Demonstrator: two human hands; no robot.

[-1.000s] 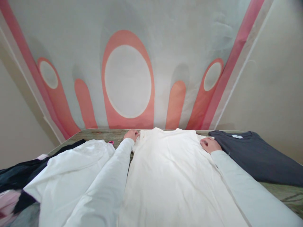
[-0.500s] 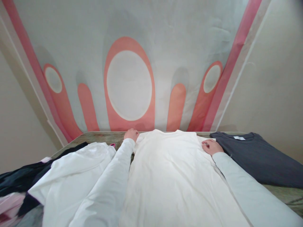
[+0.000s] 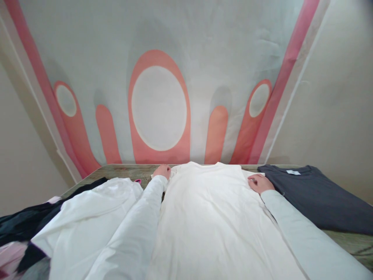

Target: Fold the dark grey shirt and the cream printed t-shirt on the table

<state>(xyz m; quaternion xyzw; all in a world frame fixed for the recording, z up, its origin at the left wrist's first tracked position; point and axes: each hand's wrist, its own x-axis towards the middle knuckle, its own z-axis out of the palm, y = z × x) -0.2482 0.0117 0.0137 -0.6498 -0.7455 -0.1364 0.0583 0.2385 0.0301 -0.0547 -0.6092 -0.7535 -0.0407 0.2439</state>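
Note:
A cream-white T-shirt (image 3: 215, 217) lies spread out before me, its neckline at the table's far edge. My left hand (image 3: 162, 171) is at its left sleeve near the shoulder, fingers curled in and closed on the cloth; the fingertips are partly hidden. On the opposite side my right hand (image 3: 260, 183) pinches the edge of the right sleeve, thumb and fingers together. Light wrinkles run down the shirt's body. Its lower end passes out of view at the bottom.
Left of my arm lies a second white shirt (image 3: 96, 217), over dark garments (image 3: 20, 223) and a pink cloth (image 3: 11, 254). A folded dark grey T-shirt (image 3: 317, 198) rests on the right. The wooden table (image 3: 125, 170) ends at a wall with a pink-patterned panel (image 3: 160, 155).
My left hand's fingers have drawn in closer at the left sleeve, and a bit of that sleeve now shows beside the hand. My right hand stays at the right sleeve. The view has tilted slightly.

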